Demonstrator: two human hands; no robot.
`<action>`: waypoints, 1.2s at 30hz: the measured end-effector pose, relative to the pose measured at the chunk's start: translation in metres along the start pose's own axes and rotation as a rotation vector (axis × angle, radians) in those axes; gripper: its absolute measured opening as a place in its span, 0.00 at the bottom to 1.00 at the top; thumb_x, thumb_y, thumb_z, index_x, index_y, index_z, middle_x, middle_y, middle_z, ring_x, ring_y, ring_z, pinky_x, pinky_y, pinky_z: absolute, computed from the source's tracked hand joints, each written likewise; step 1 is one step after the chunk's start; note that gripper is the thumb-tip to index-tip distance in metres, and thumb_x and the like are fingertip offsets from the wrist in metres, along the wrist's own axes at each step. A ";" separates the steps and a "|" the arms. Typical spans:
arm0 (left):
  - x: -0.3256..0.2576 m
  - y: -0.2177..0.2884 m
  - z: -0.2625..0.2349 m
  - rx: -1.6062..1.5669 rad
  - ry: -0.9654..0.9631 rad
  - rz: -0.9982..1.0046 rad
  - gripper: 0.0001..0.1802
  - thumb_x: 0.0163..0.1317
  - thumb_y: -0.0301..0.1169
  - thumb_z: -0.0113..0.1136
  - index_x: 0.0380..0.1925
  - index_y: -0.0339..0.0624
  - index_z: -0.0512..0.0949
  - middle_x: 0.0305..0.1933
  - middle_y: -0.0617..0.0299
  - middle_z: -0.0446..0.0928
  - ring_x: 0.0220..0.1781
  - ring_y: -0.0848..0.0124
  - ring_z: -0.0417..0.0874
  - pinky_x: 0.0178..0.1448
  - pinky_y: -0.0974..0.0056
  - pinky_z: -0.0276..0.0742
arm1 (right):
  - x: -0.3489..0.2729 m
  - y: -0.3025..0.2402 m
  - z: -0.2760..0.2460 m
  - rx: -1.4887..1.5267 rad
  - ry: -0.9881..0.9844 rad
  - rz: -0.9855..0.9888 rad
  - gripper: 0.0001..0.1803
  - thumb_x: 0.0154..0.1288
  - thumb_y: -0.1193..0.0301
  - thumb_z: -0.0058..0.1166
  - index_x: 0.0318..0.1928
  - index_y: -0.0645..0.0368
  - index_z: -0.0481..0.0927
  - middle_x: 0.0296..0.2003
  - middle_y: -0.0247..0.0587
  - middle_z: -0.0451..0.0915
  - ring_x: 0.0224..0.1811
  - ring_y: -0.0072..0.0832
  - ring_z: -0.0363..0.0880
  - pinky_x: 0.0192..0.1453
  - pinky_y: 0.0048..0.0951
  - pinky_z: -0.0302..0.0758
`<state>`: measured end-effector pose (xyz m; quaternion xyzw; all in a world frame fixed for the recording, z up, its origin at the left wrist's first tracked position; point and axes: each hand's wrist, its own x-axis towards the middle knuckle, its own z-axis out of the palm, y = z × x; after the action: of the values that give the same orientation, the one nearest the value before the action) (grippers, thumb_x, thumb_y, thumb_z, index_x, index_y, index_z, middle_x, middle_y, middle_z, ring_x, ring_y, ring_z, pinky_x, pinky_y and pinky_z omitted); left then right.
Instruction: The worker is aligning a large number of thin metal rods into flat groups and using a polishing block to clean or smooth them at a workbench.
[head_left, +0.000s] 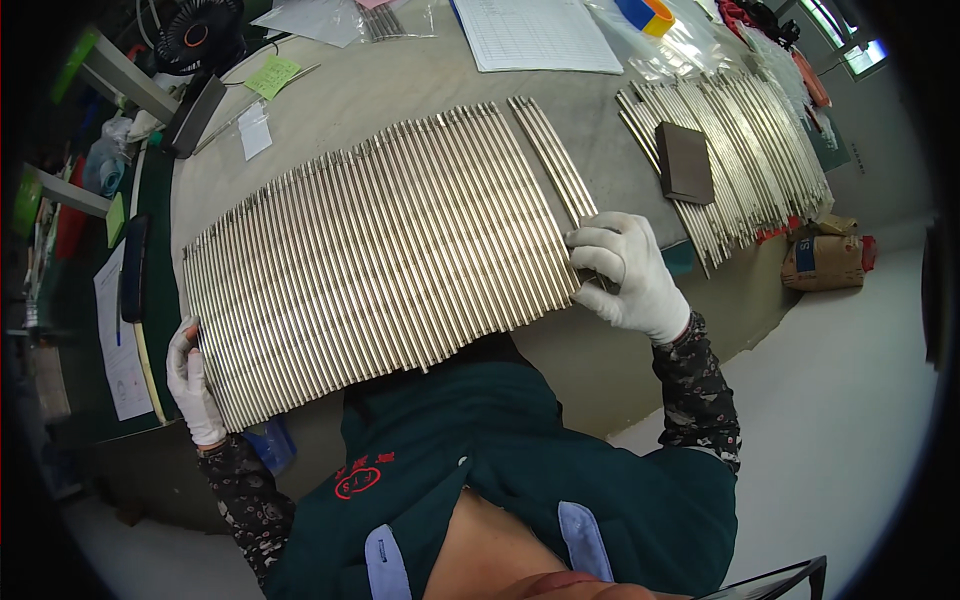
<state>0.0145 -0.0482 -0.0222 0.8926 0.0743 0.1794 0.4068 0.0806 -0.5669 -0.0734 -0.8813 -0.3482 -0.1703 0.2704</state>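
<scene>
A wide row of slim silvery metal rods (375, 250) lies side by side on the table, its near ends reaching over the front edge by my body. My left hand (193, 385), in a white glove with a bare fingertip showing, rests against the row's left side, fingers stretched along it. My right hand (628, 275), also gloved, has its fingers curled at the row's right side, with the thumb lower down. Just beyond it, a few separate rods (553, 158) lie apart from the row, their near ends by my right fingers.
To the right, a second pile of rods (755, 150) carries a dark rectangular block (685, 163). At the back are a printed sheet (540, 35), plastic bags and a tape roll (645, 15). A small black fan (200, 35) stands far left; a brown sack (825, 262) sits on the floor.
</scene>
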 end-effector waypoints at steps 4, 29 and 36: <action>0.000 0.001 0.000 -0.016 -0.002 -0.003 0.21 0.64 0.38 0.52 0.50 0.33 0.74 0.57 0.53 0.73 0.62 0.63 0.71 0.69 0.59 0.60 | 0.003 -0.005 -0.002 -0.009 0.014 0.001 0.15 0.40 0.66 0.64 0.32 0.53 0.77 0.44 0.33 0.76 0.51 0.35 0.72 0.54 0.38 0.67; 0.000 -0.007 0.001 -0.065 0.006 0.000 0.21 0.64 0.39 0.53 0.51 0.34 0.74 0.55 0.55 0.74 0.59 0.66 0.73 0.67 0.61 0.61 | 0.025 -0.024 -0.006 0.003 -0.132 -0.093 0.20 0.39 0.64 0.66 0.37 0.52 0.77 0.44 0.33 0.74 0.53 0.35 0.70 0.56 0.38 0.66; -0.001 -0.004 0.001 -0.118 0.001 -0.018 0.18 0.66 0.33 0.51 0.51 0.33 0.73 0.57 0.54 0.73 0.60 0.66 0.72 0.67 0.62 0.61 | 0.028 -0.030 -0.002 -0.004 -0.183 -0.110 0.22 0.42 0.60 0.64 0.39 0.52 0.74 0.47 0.37 0.72 0.55 0.39 0.69 0.57 0.42 0.65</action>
<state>0.0140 -0.0465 -0.0260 0.8662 0.0721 0.1802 0.4604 0.0788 -0.5354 -0.0477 -0.8732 -0.4191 -0.1044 0.2258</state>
